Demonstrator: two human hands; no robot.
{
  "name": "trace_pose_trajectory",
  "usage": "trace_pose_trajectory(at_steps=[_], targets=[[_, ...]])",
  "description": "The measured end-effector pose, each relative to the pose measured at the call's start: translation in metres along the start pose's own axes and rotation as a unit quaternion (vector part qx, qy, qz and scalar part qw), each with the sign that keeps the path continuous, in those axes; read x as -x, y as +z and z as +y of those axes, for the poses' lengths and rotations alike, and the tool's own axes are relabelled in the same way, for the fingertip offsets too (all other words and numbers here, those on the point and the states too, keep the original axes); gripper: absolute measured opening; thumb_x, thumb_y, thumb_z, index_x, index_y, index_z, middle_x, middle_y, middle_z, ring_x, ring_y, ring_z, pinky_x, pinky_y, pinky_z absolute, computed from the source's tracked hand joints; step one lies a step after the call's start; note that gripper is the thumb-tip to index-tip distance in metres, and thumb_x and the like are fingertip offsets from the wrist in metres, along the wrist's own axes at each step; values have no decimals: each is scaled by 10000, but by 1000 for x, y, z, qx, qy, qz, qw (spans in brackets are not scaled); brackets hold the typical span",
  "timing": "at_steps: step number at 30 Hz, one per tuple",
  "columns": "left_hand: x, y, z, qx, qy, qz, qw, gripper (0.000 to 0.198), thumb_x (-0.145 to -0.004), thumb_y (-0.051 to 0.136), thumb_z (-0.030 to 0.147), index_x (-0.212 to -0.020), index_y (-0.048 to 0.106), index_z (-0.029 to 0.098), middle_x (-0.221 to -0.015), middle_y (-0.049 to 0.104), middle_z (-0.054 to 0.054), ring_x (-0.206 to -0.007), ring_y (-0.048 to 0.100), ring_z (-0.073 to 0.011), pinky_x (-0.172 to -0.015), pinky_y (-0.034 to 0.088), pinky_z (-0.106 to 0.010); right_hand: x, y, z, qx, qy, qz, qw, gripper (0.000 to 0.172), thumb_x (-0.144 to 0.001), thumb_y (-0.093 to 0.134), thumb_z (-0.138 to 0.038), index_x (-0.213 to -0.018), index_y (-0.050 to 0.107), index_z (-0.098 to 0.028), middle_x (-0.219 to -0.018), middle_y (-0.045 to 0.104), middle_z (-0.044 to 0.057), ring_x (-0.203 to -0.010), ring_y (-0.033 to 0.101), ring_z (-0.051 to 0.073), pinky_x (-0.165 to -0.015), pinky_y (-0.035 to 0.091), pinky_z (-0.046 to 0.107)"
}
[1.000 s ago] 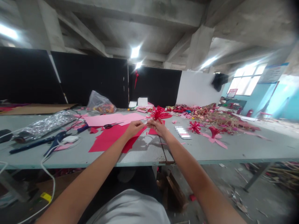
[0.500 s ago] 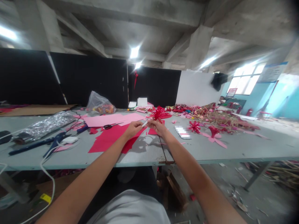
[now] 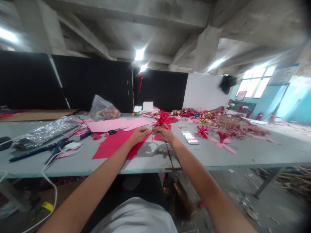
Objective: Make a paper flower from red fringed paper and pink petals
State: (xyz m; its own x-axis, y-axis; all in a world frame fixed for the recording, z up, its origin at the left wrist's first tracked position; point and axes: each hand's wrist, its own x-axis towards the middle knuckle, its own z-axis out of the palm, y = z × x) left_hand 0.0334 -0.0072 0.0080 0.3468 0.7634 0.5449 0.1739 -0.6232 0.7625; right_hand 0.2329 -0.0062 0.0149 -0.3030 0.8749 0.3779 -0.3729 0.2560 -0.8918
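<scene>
My right hand (image 3: 163, 131) grips the base of a red paper flower (image 3: 163, 119), whose spiky petals stand above my fingers. My left hand (image 3: 139, 135) reaches across and meets it, its fingertips pinched at the flower's base. What they pinch is hidden by my fingers. Below my hands lie cut red paper sheets (image 3: 114, 145), with pink paper sheets (image 3: 116, 124) beyond them. A pair of scissors (image 3: 114, 131) rests between the two colours, left of my left hand.
A grey work table (image 3: 145, 165) carries a foil-like wrap (image 3: 46, 131), a blue-handled tool (image 3: 58, 145) and a plastic bag (image 3: 103, 108). A heap of sticks and paper flowers (image 3: 225, 123) fills the right side. A white cable (image 3: 48, 184) hangs over the front edge.
My hands have closed together around the flower's base. The short white piece seen between them earlier no longer shows, and the flower has tilted slightly.
</scene>
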Motion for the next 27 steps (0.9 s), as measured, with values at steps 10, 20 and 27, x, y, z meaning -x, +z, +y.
trace_pose_trajectory(at_steps=[10, 20, 27], targets=[[-6, 4, -12, 14, 39, -51, 998, 312, -774, 779, 456, -826, 761, 149, -796, 729, -43, -785, 641, -189, -807, 497, -318, -1, 3, -4, 23, -32, 51, 998, 220, -588, 897, -258, -708, 723, -198, -784, 738, 16, -751, 680, 170, -676, 550, 260], [-5, 2, -8, -82, 82, -55, 992, 208, -795, 740, 386, -762, 737, 181, -804, 733, -44, -834, 634, -207, -834, 494, -324, 0, 2, -9, -14, -38, 97, 995, 210, -644, 891, -307, -742, 724, -227, -796, 732, 11, -742, 661, 152, -637, 531, 231], [-3, 2, -9, -93, 67, -60, 992, 308, -790, 767, 462, -890, 775, 171, -892, 760, -55, -854, 660, -212, -835, 485, -311, -3, 1, -1, 20, -42, 75, 996, 245, -601, 910, -299, -740, 724, -220, -819, 754, 23, -788, 683, 189, -693, 540, 276]])
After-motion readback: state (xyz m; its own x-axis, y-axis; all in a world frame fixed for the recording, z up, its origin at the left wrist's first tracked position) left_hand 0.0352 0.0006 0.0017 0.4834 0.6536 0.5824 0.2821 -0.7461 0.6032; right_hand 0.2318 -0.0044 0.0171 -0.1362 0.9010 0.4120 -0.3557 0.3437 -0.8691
